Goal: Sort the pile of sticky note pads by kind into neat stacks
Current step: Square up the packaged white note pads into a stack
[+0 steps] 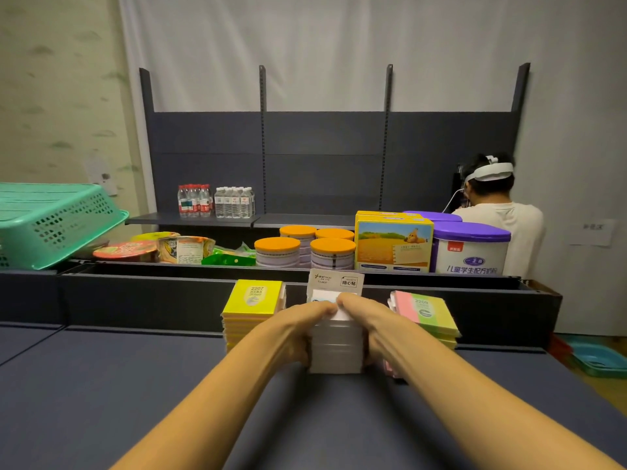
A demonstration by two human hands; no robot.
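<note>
Left hand [294, 329] and right hand [368, 325] grip the white sticky note stack [336, 347] from both sides on the counter [101, 385], between the yellow stack [249, 313] and the pink-green stack [429, 320].

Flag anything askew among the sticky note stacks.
The top pad of the white stack sticks up tilted while both hands, left hand and right hand, square the stack. The pink-green stack looks fanned.
</note>
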